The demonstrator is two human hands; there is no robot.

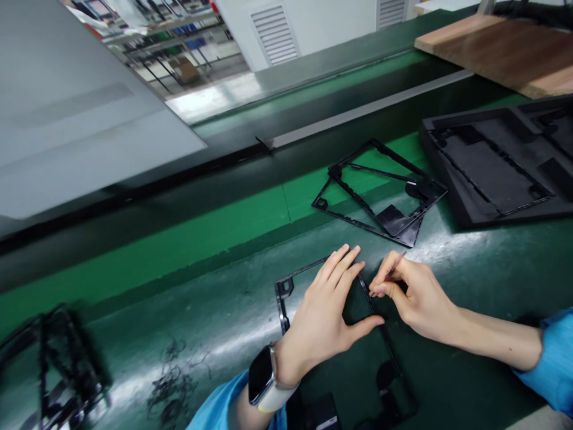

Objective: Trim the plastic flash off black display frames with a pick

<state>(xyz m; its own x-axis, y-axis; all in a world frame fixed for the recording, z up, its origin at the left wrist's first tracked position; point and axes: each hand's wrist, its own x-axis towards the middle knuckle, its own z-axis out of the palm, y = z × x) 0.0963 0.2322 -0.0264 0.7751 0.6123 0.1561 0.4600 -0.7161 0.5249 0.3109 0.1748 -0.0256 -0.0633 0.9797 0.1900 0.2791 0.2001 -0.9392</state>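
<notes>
A thin black rectangular plastic frame [389,343] lies on the green work surface in front of me. My left hand [324,307] rests across its upper part, fingers stretched out and thumb spread toward the right side bar. On that same bar, my right hand [412,292] pinches a thin, slender tool [397,263], its lower end near the bar by my fingertips. Whether the tool is a blade or tweezers I cannot tell. My left hand and forearm hide part of the frame's left side.
Two similar black frames [380,206] lie crossed beyond my hands. A dark foam tray [452,203] with another frame sits at the right, below a wooden board [492,51]. More frames [58,358] are stacked at lower left, near black stringy scraps [172,382].
</notes>
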